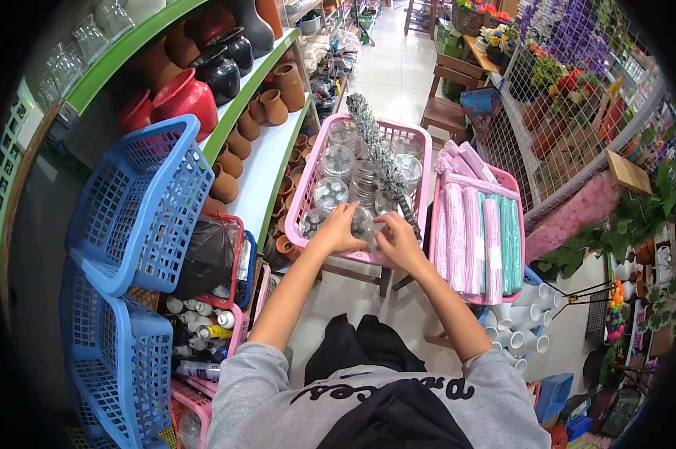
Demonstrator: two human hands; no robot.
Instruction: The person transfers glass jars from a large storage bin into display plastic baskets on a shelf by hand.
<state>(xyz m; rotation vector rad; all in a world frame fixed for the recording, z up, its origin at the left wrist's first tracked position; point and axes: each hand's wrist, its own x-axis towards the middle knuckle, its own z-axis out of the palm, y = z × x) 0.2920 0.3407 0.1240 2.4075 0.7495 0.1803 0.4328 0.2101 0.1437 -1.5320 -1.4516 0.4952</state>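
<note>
In front of me a pink plastic basket (317,161) holds several clear round containers (338,161) standing in stacks, their bases star-patterned. At its near edge my left hand (341,230) curls its fingers round the left side of a clear container (362,221). My right hand (399,242) is bent at the right side of the same container, thumb and fingers drawn in towards it; whether every fingertip touches is hard to see. A silver-grey tinsel garland (375,142) lies lengthwise over the containers, its lower end close to my right hand.
Right of the basket stands another pink basket (519,187) of wrapped pink and green rolls (474,232), with white cups (528,314) below. Blue baskets (139,202) are piled at left beside shelves of clay pots (274,105). A wooden chair (446,93) stands ahead by the tiled aisle (394,67).
</note>
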